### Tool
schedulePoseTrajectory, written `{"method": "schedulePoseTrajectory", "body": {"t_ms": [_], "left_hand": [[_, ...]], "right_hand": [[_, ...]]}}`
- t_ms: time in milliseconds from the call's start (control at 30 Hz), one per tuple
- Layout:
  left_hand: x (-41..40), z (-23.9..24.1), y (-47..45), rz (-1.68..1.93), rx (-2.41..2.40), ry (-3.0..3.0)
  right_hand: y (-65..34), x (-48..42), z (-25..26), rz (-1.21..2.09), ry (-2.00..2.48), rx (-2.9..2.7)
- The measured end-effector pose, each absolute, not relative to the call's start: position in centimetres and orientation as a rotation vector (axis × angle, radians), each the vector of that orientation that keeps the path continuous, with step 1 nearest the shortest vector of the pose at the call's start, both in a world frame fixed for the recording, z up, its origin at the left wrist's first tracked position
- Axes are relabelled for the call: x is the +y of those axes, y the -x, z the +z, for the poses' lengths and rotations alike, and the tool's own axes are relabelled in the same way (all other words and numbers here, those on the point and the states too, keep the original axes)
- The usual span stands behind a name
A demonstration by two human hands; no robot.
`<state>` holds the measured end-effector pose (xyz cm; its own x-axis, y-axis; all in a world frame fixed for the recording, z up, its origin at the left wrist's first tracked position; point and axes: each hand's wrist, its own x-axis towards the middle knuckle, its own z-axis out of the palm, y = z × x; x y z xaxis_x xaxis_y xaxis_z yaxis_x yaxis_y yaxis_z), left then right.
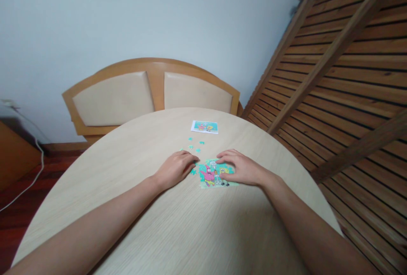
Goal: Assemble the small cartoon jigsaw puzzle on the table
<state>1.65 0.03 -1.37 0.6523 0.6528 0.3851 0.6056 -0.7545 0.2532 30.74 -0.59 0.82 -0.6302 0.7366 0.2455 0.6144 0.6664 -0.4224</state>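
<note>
A small cartoon jigsaw puzzle [212, 175] lies partly put together on the round pale wooden table [178, 224]. My left hand [176, 168] rests at its left edge, fingers curled and pinched at a teal piece by the puzzle's border. My right hand [241, 167] lies over the puzzle's right side, fingers bent and pressing down on it. Several loose teal pieces [194, 144] are scattered just beyond my left hand. A printed reference picture [204, 127] of the same cartoon lies farther back on the table.
A wooden headboard with two beige padded panels [149, 92] leans against the pale wall behind the table. A slatted wooden bed frame [346, 79] stands tilted at the right. A white cable [32, 173] trails over the dark red floor at the left.
</note>
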Motion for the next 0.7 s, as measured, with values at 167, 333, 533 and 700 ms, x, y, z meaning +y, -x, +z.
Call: {"method": "schedulePoseTrajectory", "body": {"t_ms": [167,333,533,700], "left_hand": [[0.3,-1.8,-1.6,0.703,0.987,-2.795],[0.2,-1.7,-1.7,0.697,1.038,-2.774],[-0.1,-1.1,-1.6,0.761,1.189,-2.723],[-0.2,-1.2,-1.4,0.808,1.298,-2.704]], "right_hand": [[-30.8,-0.6,0.9,0.418,1.061,-2.490],[-30.1,-0.5,0.9,0.382,1.071,-2.489],[-26.3,0.7,1.3,0.181,1.192,-2.515],[-21.3,3.5,2.4,0.119,1.357,-2.441]]}}
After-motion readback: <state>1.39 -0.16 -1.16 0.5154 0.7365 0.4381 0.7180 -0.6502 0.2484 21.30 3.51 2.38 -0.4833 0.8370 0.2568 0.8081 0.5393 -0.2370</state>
